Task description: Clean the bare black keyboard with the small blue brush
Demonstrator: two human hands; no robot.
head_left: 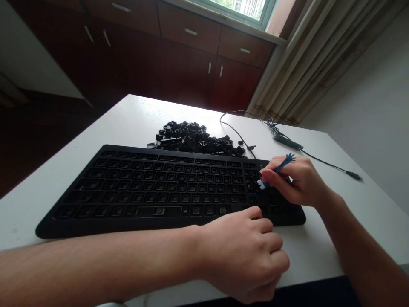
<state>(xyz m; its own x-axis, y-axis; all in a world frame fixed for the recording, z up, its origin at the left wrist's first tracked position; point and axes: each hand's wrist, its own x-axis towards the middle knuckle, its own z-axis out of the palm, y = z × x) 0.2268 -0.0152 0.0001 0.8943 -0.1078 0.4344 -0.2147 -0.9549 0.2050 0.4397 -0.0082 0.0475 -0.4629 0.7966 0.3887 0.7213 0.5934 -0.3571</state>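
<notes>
A black keyboard [128,225] with its keycaps off lies across the white table, bare key sockets showing. My right hand [297,177] is closed around a small blue brush [280,164], pinched between thumb and fingers. The brush's white bristles point down onto the sockets at the keyboard's right part, and its other end flares like a tiny hand. Curled into a fist, my left hand [244,251] rests at the keyboard's front edge, right of the middle. Nothing shows in that fist; its palm side is hidden.
Behind the keyboard is a heap of loose black keycaps [188,138]. A thin black cable [231,125] runs from the keyboard's back to a bundled coil and a plug [354,175] at the right. Brown cabinets [188,64] and a curtain [306,59] stand beyond the table [124,121].
</notes>
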